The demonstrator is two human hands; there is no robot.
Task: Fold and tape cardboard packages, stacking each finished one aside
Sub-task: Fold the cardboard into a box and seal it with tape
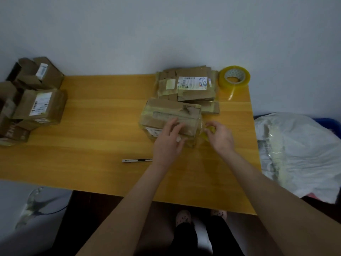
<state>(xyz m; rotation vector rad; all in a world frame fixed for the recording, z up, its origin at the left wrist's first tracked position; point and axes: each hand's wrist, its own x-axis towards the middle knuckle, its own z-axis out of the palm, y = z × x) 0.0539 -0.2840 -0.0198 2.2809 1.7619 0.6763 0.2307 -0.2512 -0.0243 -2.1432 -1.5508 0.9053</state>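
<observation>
At the far left edge of the bench (101, 117) sits a pile of closed cardboard packages (39, 105), several with white labels, leaning against one another, partly over the bench's left end. Nearer and towards the middle, a slim box cutter (137, 160) lies flat on the wood, its right end just beside the left wrist.

The package in work (166, 111) lies right of centre, wrapped in glossy clear tape with a torn patch on its far right corner. The left hand (168, 137) lies palm down on the package's near top face, its fingers (172, 124) straight and spread, pressing flat and gripping nothing. The right hand (220, 134) is at the package's right end, just off the cardboard; its thumb and fingers are curled and pinch a yellowish tape strip (206, 134) that runs to that end of the package.

Beyond the package, touching its far side, is a stack of flattened cardboard (186, 85) bearing a printed label. To its right, at the far right corner, a roll of yellowish tape (234, 76) stands with a loose tail hanging towards the near side.

The bench is yellow wood-grain and stands against a plain grey wall (166, 30). Off its right edge a crumpled white plastic bag (304, 148) lies over a blue bin (330, 121). Below the near edge the floor is dark, and two feet in pale slippers (182, 216) show.
</observation>
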